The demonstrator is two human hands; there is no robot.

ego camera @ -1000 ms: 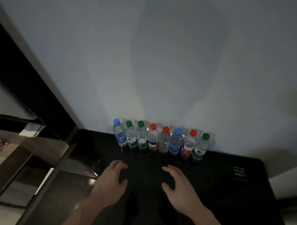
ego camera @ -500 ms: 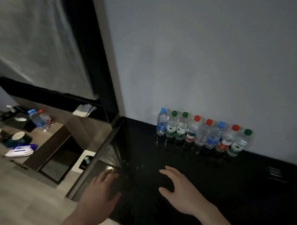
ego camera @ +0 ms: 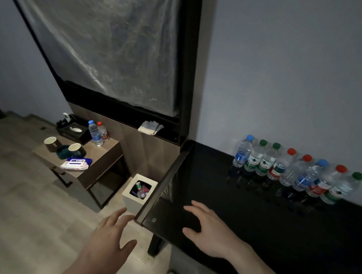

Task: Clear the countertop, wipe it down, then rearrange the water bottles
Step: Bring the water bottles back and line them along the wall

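Eight water bottles [ego camera: 294, 169] stand in a row at the back of the black countertop [ego camera: 245, 217], against the wall.

The right hand [ego camera: 210, 230] hovers over the countertop's near left part, fingers spread and holding nothing; the left hand [ego camera: 108, 240], also spread and bare, hangs just past the countertop's left edge above the floor. Left of the countertop a white bin [ego camera: 139, 191] holds rubbish; farther left, a low side table [ego camera: 105, 154] carries two bottles, cups and a wipes pack [ego camera: 76, 163].
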